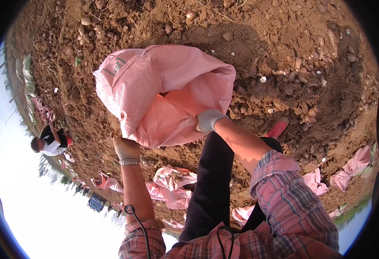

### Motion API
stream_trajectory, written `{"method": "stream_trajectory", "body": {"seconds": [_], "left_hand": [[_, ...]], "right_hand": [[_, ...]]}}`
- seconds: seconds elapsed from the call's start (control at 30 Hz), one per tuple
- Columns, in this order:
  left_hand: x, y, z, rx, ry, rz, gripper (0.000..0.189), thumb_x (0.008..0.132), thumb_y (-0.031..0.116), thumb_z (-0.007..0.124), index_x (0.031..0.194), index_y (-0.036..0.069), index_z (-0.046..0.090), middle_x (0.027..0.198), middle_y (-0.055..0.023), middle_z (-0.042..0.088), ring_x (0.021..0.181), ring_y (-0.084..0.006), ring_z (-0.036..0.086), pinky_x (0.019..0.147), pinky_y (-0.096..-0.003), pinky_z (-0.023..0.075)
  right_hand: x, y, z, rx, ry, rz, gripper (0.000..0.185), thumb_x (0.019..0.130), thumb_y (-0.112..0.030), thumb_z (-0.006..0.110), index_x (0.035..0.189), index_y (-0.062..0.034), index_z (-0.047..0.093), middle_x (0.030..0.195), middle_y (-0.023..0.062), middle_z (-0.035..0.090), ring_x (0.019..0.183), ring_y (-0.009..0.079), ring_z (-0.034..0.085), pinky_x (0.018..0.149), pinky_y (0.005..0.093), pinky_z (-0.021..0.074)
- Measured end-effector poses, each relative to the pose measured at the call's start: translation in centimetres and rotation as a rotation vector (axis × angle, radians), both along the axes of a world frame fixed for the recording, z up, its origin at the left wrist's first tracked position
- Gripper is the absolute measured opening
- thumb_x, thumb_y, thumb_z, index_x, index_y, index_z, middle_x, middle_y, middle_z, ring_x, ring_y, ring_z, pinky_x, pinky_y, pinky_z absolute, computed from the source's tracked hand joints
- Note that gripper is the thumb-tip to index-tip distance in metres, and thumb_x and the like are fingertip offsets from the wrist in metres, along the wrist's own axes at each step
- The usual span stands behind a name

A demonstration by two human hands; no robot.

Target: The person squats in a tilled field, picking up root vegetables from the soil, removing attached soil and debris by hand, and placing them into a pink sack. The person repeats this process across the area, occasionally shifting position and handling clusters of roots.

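Observation:
A large pink woven plastic sack (137, 74) hangs in front of me with its mouth open toward me. Green printing marks its upper left side. My left hand (127, 150), in a soiled work glove, grips the sack's lower left edge; its fingertips are partly hidden. Across the opening, my right hand (209, 120) wears a pale glove and is closed on the near rim, with the fingers tucked out of sight. Pink inner fabric shows between the hands, but the bottom of the sack cannot be seen.
Loose brown soil (79, 87) is strewn with tubers (86, 21) and small white pieces. Filled or crumpled pink sacks (173, 184) lie near my legs. My red boot (277, 127) stands at right. Another person (52, 139) bends over at far left; a blue vehicle (96, 202) is beyond.

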State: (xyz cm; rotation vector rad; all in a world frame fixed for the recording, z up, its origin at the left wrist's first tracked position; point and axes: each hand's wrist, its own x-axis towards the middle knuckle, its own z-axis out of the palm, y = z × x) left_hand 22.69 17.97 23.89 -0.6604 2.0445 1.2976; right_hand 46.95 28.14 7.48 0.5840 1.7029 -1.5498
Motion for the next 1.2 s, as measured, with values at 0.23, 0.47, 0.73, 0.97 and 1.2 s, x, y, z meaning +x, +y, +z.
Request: {"method": "stream_trajectory", "body": {"seconds": [0.23, 0.47, 0.73, 0.97, 1.2], "left_hand": [[10.2, 4.3, 6.8, 0.313, 0.847, -0.977, 0.038, 0.105, 0.040, 0.041, 0.106, 0.006, 0.059, 0.097, -0.0128, 0.063, 0.088, -0.0201, 0.064, 0.078, -0.0331, 0.0528], [11.0, 11.2, -8.1, -0.196, 0.496, -1.737, 0.022, 0.092, 0.017, 0.058, 0.106, 0.000, 0.062, 0.101, -0.0188, 0.064, 0.093, -0.0382, 0.062, 0.083, -0.0440, 0.0496], [5.7, 3.9, -14.0, -0.606, 0.508, -2.145, 0.048, 0.091, 0.036, 0.059, 0.127, 0.005, 0.053, 0.132, -0.0254, 0.050, 0.119, -0.0470, 0.051, 0.102, -0.0514, 0.0420], [5.5, -2.4, -12.7, -0.815, 0.180, -3.057, 0.049, 0.091, 0.039, 0.058, 0.137, 0.021, 0.050, 0.142, -0.0234, 0.042, 0.131, -0.0492, 0.037, 0.108, -0.0591, 0.0326], [5.4, 5.1, -14.3, -0.097, -0.153, -1.330, 0.061, 0.094, 0.021, 0.064, 0.148, 0.008, 0.038, 0.131, -0.0181, 0.054, 0.108, -0.0216, 0.057, 0.093, -0.0335, 0.0492]], "right_hand": [[-3.7, 1.7, -2.6, 0.211, 0.020, -0.489, 0.038, 0.084, -0.017, 0.058, 0.120, -0.0075, 0.065, 0.113, 0.0153, 0.069, 0.105, 0.0339, 0.065, 0.089, 0.0402, 0.0510], [-5.8, 3.4, -3.2, 0.071, 0.216, -0.025, 0.029, 0.085, -0.025, 0.060, 0.109, -0.0147, 0.070, 0.105, 0.0085, 0.070, 0.105, 0.0251, 0.063, 0.089, 0.0339, 0.0497], [-9.3, 9.4, -8.7, 0.162, 0.272, -0.190, 0.030, 0.092, -0.021, 0.052, 0.114, -0.0095, 0.071, 0.112, 0.0123, 0.071, 0.103, 0.0319, 0.067, 0.086, 0.0368, 0.0536], [-9.6, 23.8, -15.4, 1.217, 0.326, -0.127, 0.034, 0.094, -0.024, 0.056, 0.124, -0.0100, 0.063, 0.111, 0.0053, 0.070, 0.098, 0.0246, 0.066, 0.087, 0.0346, 0.0515], [-4.2, 19.3, -7.9, 0.079, -0.019, -0.813, 0.046, 0.095, -0.033, 0.056, 0.135, -0.0113, 0.057, 0.122, 0.0110, 0.066, 0.115, 0.0274, 0.061, 0.100, 0.0366, 0.0452]]}}
